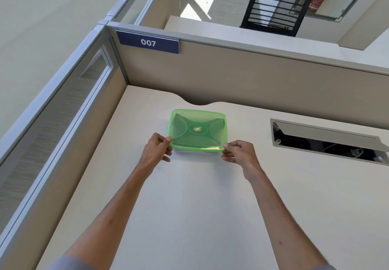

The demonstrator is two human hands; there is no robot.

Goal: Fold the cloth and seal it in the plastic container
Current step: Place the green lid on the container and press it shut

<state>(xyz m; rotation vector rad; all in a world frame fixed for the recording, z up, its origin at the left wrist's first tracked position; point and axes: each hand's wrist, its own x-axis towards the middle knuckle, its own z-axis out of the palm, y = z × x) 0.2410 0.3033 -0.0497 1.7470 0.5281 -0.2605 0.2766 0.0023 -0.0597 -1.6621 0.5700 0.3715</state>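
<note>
A green translucent plastic container (197,131) rests on the pale desk (189,196), its lid on top with a round logo sticker in the middle. My left hand (156,148) pinches the container's near left corner, thumb on the lid. At the near right corner my right hand (239,151) pinches the rim the same way. No cloth shows; through the lid I cannot tell whether one lies inside.
Beige cubicle partitions (252,76) wall the desk at the back and left, with a blue "007" sign (148,42). An open cable hatch (328,141) is cut into the desk at right. A black mesh chair (275,9) stands beyond the partition.
</note>
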